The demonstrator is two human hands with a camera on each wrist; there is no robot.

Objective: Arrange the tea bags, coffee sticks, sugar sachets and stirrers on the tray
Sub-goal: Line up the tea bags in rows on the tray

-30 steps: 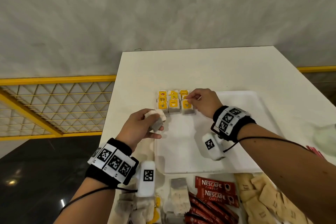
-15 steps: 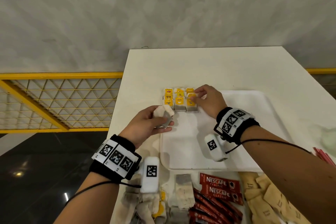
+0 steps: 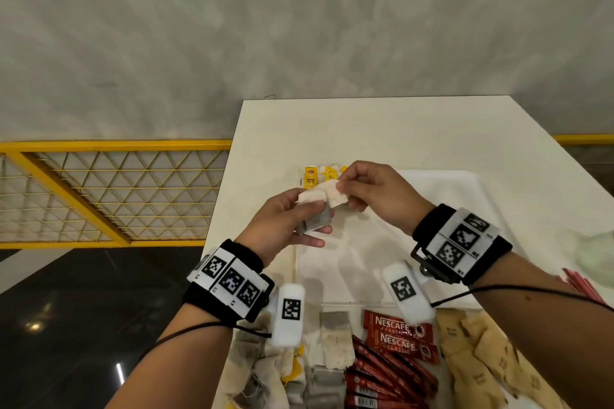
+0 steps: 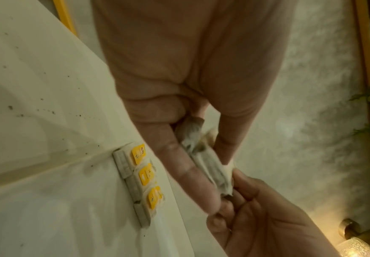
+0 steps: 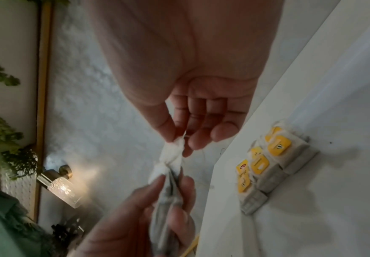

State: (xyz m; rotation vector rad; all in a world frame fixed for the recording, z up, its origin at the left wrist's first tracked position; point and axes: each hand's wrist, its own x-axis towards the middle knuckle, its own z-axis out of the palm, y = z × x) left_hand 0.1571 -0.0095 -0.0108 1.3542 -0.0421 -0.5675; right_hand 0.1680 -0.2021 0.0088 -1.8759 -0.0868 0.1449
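My left hand grips a small bunch of tea bags above the white tray's far left part. My right hand pinches the pale top edge of one of those tea bags. Several tea bags with yellow tags lie in rows at the tray's far left corner, partly hidden behind the hands; they show plainly in the wrist views. On the table near me lie loose tea bags, red coffee sticks, brown sugar sachets and red stirrers.
The white table ends close on the left, with a yellow mesh railing and dark floor beyond. A pale green thing sits at the right edge. The tray's middle and right show bare white surface.
My right hand left the rows of tagged tea bags and came back to the bunch in my left hand, where it now pinches one bag. My left hand rose slightly.
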